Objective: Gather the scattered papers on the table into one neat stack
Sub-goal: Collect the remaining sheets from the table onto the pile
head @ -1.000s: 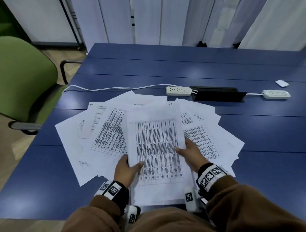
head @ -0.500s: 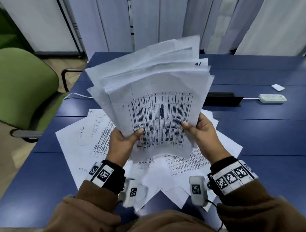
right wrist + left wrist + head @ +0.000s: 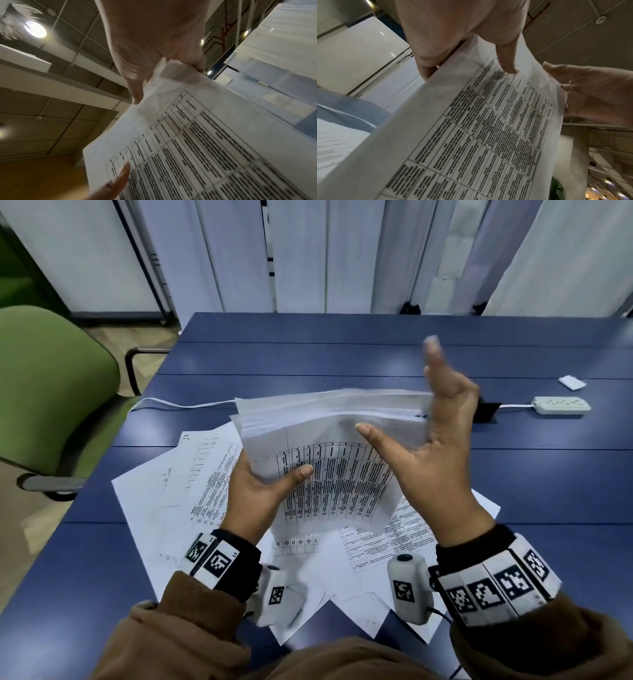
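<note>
A bundle of printed papers [image 3: 337, 463] is held up above the blue table [image 3: 342, 357]. My left hand [image 3: 263, 491] grips its lower left edge, thumb on the front sheet and fingers behind. My right hand [image 3: 442, 440] is flat with straight fingers against the bundle's right edge. In the left wrist view my left hand [image 3: 471, 54] pinches the table-printed sheet [image 3: 488, 128], with the right hand [image 3: 590, 92] at its far edge. The right wrist view has my right hand [image 3: 154, 56] touching the bundle's corner [image 3: 173, 71]. Several loose sheets [image 3: 178, 494] still lie spread on the table beneath.
A green chair [image 3: 51, 392] stands at the table's left side. A white power strip [image 3: 561, 405], a black cable hatch [image 3: 486, 412] and a small white card [image 3: 571, 382] lie at the back right. A white cable [image 3: 191, 405] runs behind the papers.
Both hands lifted a bundle off the spread. It has since come down lower, and my right hand has let go of its grip and flattened against the right edge.
</note>
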A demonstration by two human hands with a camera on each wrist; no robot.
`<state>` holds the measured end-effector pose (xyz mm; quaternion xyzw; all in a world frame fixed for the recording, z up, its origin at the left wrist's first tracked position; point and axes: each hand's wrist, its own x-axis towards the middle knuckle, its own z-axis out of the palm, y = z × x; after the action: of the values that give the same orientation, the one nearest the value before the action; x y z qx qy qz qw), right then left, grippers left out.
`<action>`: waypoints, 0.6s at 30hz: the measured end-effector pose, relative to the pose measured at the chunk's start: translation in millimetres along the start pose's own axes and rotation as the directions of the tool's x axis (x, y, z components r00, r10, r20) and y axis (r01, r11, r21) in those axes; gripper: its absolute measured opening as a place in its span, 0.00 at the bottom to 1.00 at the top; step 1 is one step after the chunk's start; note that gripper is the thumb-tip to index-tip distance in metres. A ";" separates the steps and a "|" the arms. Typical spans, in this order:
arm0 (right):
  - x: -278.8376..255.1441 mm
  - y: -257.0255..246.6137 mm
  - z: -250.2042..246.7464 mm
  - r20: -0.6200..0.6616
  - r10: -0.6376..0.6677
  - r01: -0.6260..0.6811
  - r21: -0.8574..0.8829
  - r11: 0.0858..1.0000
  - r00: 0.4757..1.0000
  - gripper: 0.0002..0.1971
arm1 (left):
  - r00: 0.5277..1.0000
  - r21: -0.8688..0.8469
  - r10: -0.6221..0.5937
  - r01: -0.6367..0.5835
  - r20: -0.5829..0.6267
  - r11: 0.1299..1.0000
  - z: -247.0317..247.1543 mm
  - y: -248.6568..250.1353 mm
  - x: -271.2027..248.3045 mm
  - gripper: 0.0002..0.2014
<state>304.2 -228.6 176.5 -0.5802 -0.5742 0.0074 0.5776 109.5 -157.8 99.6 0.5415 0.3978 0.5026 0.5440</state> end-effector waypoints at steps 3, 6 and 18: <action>-3.7 8.8 1.0 0.026 0.052 -0.051 -0.037 0.998 0.998 0.21 | 1.000 -0.017 -0.010 0.010 -0.006 1.000 0.1 -1.9 -1.3 0.33; -13.7 13.9 3.3 0.001 0.067 -0.067 -0.014 0.998 0.998 0.19 | 1.000 0.013 0.004 -0.003 -0.021 1.000 -1.6 -4.7 -1.7 0.31; -31.5 58.7 13.3 0.319 0.545 -0.631 0.442 0.638 0.775 0.17 | 0.963 0.233 -0.269 0.255 0.025 0.938 -13.6 -53.9 -6.9 0.12</action>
<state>323.2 -221.9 111.6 -0.5519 -0.3715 0.3974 0.6320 101.2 -157.1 44.1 0.5565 0.5056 0.3612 0.5515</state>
